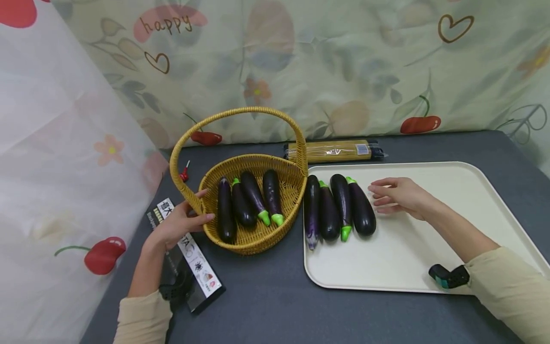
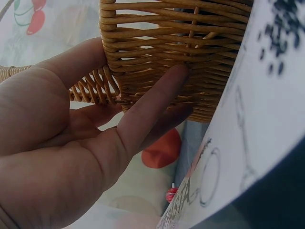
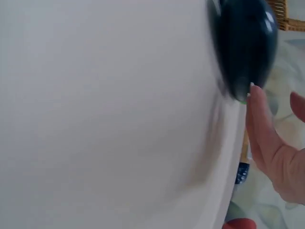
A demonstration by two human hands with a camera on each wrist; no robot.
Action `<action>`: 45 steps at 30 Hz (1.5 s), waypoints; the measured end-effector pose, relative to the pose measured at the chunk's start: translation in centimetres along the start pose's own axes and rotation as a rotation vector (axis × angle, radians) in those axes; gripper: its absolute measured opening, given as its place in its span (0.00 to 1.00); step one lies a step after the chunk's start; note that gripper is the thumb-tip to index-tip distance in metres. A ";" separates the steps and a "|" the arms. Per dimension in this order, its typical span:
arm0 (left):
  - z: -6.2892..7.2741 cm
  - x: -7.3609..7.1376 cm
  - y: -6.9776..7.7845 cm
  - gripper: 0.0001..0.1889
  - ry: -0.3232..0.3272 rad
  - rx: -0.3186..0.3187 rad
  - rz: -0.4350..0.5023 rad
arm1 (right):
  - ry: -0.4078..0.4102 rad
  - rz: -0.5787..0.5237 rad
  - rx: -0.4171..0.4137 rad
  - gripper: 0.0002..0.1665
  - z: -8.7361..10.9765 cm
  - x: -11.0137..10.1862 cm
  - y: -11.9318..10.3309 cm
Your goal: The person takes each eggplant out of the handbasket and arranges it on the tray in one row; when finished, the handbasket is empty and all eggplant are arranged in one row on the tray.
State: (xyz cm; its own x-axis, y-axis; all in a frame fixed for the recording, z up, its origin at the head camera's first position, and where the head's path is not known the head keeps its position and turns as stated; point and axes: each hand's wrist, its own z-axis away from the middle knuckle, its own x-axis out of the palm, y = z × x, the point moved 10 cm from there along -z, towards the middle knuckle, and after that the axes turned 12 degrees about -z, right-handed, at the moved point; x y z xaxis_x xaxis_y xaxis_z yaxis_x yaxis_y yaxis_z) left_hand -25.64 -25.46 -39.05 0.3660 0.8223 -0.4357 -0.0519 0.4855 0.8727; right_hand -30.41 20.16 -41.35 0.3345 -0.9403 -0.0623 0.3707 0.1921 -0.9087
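Observation:
A yellow wicker basket [image 1: 253, 246] with a tall arched handle holds several dark purple eggplants [image 1: 226, 210]. My left hand [image 1: 178, 223] grips the basket's left side at the foot of the handle. In the left wrist view, the thumb and fingers [image 2: 152, 107] lie against the woven wall. Several more eggplants [image 1: 362, 210] lie side by side along the left end of a white tray [image 1: 412, 258]. Over the tray, just right of that row, is my right hand [image 1: 401, 196], its fingers loosely extended and nothing held. The right wrist view shows its fingertips near a blurred eggplant [image 3: 248, 47].
A clear packet of spaghetti [image 1: 335, 151] lies behind the tray. Under my left forearm sits a black and white box [image 1: 199, 263]. A small red item [image 1: 184, 174] is left of the basket, and a patterned curtain [image 1: 322, 71] hangs behind the grey table.

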 end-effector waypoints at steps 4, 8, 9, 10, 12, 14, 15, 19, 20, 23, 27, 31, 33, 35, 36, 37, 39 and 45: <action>0.0 0.0 0.0 0.40 -0.001 0.003 0.001 | 0.009 -0.053 -0.040 0.39 0.3 -0.7 -2.0; 0.0 -0.1 0.1 0.40 -0.001 -0.003 -0.003 | -0.071 -0.044 -0.062 0.40 0.7 0.0 -4.0; 0.1 -0.1 0.2 0.40 -0.001 -0.003 -0.005 | -0.093 -0.040 -0.068 0.39 0.8 0.3 -4.4; 0.1 -0.1 0.2 0.40 -0.001 -0.001 -0.005 | -0.116 -0.044 -0.073 0.39 0.8 0.7 -4.8; 0.1 -0.1 0.2 0.40 0.000 0.003 -0.005 | -0.162 -0.063 -0.078 0.37 0.8 1.7 -5.4; 0.1 -0.1 0.2 0.40 -0.001 0.008 -0.007 | -0.214 -0.098 -0.074 0.35 0.6 2.9 -5.9; 0.0 -0.1 0.2 0.40 -0.002 0.010 -0.006 | -0.240 -0.121 -0.069 0.35 0.5 3.5 -6.0; 0.0 -0.1 0.1 0.40 -0.006 0.010 0.008 | -0.321 -0.196 -0.042 0.34 0.1 6.3 -6.6; 0.0 -0.1 0.1 0.40 -0.007 0.011 0.011 | -0.337 -0.212 -0.035 0.33 0.0 7.0 -6.7; -0.1 0.0 0.1 0.40 -0.007 0.010 0.024 | -0.381 -0.252 -0.015 0.34 -0.3 9.2 -7.1; -0.2 0.1 0.1 0.40 -0.009 0.013 0.028 | -0.443 -0.275 -0.003 0.33 -0.6 12.0 -7.8; -0.2 0.0 0.2 0.40 -0.009 0.022 0.023 | -0.463 -0.298 0.005 0.30 -1.0 14.4 -8.6; -0.2 0.0 0.2 0.40 -0.006 0.020 0.021 | -0.457 -0.310 0.013 0.29 -1.3 15.5 -8.8; -0.1 0.0 0.2 0.40 -0.004 0.016 0.022 | -0.443 -0.322 0.025 0.28 -1.7 16.5 -9.1; -0.1 0.0 0.2 0.40 -0.002 0.014 0.023 | -0.432 -0.327 0.033 0.28 -1.9 16.9 -9.2; -0.1 0.0 0.2 0.40 -0.001 0.013 0.024 | -0.418 -0.335 0.043 0.28 -2.2 17.3 -9.2; -0.1 0.0 0.1 0.40 0.000 0.011 0.028 | -0.390 -0.346 0.065 0.29 -2.8 18.0 -9.1; -0.1 0.1 -0.1 0.41 -0.001 0.020 0.035 | -0.278 -0.354 0.134 0.29 -4.9 19.3 -8.6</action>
State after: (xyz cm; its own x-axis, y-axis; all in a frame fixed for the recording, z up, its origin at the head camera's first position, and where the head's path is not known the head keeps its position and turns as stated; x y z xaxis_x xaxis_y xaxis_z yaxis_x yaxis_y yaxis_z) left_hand -25.65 -25.41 -39.16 0.3651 0.8384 -0.4046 -0.0460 0.4503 0.8917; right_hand -31.42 -1.02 -36.80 0.3802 -0.8469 0.3717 0.6065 -0.0751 -0.7915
